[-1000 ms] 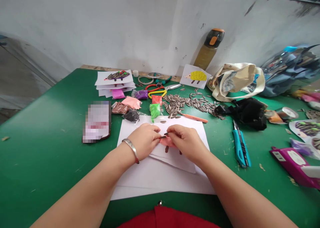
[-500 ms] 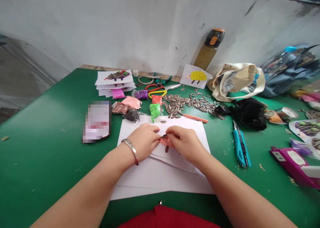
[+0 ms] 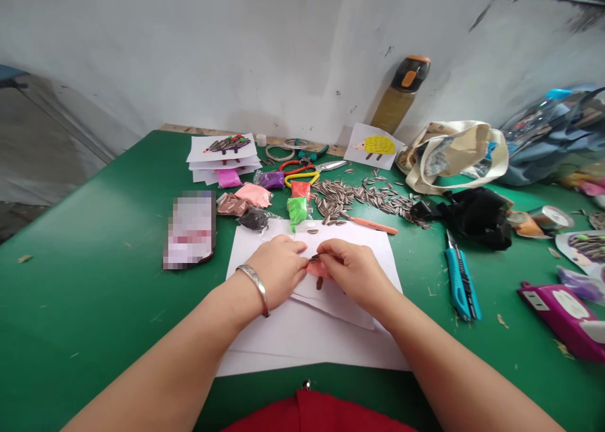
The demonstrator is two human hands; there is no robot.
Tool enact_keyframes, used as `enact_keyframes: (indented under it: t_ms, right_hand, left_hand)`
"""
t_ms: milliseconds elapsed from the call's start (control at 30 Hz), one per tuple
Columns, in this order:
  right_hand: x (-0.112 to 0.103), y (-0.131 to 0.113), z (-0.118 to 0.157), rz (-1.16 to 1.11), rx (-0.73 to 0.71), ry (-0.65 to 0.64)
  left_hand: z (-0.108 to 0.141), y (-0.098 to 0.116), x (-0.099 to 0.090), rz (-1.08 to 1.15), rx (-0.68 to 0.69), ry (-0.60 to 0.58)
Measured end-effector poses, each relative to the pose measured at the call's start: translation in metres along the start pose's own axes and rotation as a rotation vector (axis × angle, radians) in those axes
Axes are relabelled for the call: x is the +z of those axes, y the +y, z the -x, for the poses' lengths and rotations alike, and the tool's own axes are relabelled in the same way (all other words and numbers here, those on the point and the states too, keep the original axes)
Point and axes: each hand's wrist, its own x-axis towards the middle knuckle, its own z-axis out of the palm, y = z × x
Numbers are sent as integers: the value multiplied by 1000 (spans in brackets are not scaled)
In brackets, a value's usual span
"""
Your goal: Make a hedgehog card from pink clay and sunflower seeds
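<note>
Basically L hand [image 3: 276, 269], R hand [image 3: 354, 274] w/ sunflower seed [image 3: 314, 256], pink clay [image 3: 317, 269]

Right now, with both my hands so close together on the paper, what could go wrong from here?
The dark sunflower seed pinched in the right hand is small and might slip onto the white paper. Pressing hard could smear the soft-looking pink clay beside the left hand. A careless reach rightward could meet the blue utility knife.

Paper sheets [image 3: 307, 350] lay on the table [image 3: 94, 306], sunflower seeds [image 3: 352, 198] behind them, clay packets [image 3: 255, 195] behind to the left, a utility knife [image 3: 462, 280] to the right
</note>
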Motion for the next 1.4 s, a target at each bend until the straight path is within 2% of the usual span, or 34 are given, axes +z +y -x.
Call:
enact_keyframes:
  t_ms: [133, 300, 433, 633, 900, 1033, 1167, 1300, 1400]
  right_hand:
    - [-5, 1, 0, 45, -8, 26]
    - [-29, 10, -4, 70, 24, 177]
    - [-43, 18, -6, 10, 33, 229]
    - [-50, 14, -5, -34, 48, 139]
    - [-68, 11, 3, -217, 50, 1]
    - [-66, 10, 2, -343, 83, 29]
    - [-53, 10, -4, -458, 110, 88]
    - [-38, 15, -10, -458, 47, 153]
    - [-28, 23, -16, -367, 17, 211]
  left_hand:
    - [0, 0, -1, -4, 1, 4]
    - [0, 1, -7, 17, 34, -7]
    - [1, -1, -8, 72, 30, 0]
    - [4, -8, -1, 67, 20, -2]
    - [5, -9, 4, 54, 6, 10]
    - [3, -5, 4, 49, -27, 16]
    - [1, 1, 1, 45, -50, 6]
    - [1, 4, 0, 30, -57, 8]
    - [1, 5, 1, 27, -72, 19]
